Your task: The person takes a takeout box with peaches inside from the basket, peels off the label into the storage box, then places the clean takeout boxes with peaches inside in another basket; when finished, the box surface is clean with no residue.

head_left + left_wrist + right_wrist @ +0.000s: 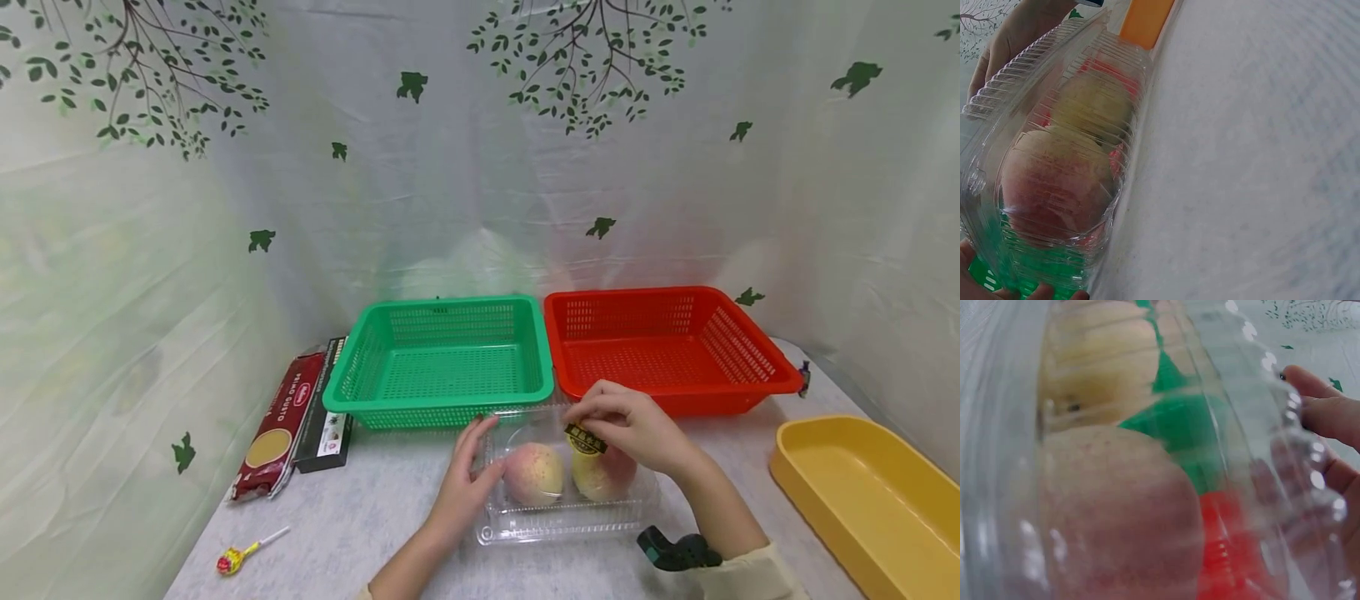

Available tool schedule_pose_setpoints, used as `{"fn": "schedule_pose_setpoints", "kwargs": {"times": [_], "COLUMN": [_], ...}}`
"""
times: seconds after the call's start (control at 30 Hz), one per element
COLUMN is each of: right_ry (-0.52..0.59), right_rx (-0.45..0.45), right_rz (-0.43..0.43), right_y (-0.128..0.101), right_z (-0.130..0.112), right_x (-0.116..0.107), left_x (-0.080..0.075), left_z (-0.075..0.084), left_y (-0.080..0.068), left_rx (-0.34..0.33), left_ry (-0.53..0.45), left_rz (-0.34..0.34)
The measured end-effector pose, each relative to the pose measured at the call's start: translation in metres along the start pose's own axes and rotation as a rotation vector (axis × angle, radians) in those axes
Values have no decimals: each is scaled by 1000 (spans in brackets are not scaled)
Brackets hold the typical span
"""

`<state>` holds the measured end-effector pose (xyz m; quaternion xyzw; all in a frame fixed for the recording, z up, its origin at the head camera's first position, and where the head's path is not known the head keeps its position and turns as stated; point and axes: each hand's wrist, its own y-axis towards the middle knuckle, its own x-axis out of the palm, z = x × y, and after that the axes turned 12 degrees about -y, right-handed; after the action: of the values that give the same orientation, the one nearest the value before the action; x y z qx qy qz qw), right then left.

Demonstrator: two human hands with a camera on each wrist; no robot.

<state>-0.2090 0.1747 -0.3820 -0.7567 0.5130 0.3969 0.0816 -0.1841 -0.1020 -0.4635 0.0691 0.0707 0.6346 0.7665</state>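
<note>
A clear plastic clamshell box [558,521] lies on the table in front of the two baskets. It holds two pinkish-yellow round fruits, one on the left [534,473] and one on the right [606,477]. My left hand [480,454] cups the box's left end, fingers along the side and thumb on the near wall. My right hand [600,417] lies over the lid, its fingers curled on the far edge beside a black and yellow sticker [585,440]. In the wrist views the fruits [1060,187] [1116,519] fill the frame behind ribbed plastic.
A green basket [442,392] and a red basket [750,387] stand side by side behind the box. A yellow tray [795,479] sits at the right edge. A pasta packet [276,425], a black box [330,421] and a lollipop [238,556] lie at the left.
</note>
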Motion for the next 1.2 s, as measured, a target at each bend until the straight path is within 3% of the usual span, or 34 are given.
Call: {"fn": "schedule_pose_setpoints", "kwargs": {"times": [0.4,0.7,0.9,1.1,1.2], "right_ry": [-48,-143,-310,-407,-387], "right_rx": [88,133,177,178,227], "right_rz": [13,43,36,35,5], "right_y": [-13,-28,-39,-57,-67], "right_z": [14,20,29,49,63], "right_x": [-25,-63,-93,-122,-136], "left_x": [2,1,0,0,-1], "left_z": [1,2,0,-1,-2], "left_y": [-1,-2,0,1,1], "left_rx": [-17,-24,-15,-35,-44], "left_ry": [-22,-22,-18,-20,-20], "left_rz": [-5,4,-5,-1,-1]}}
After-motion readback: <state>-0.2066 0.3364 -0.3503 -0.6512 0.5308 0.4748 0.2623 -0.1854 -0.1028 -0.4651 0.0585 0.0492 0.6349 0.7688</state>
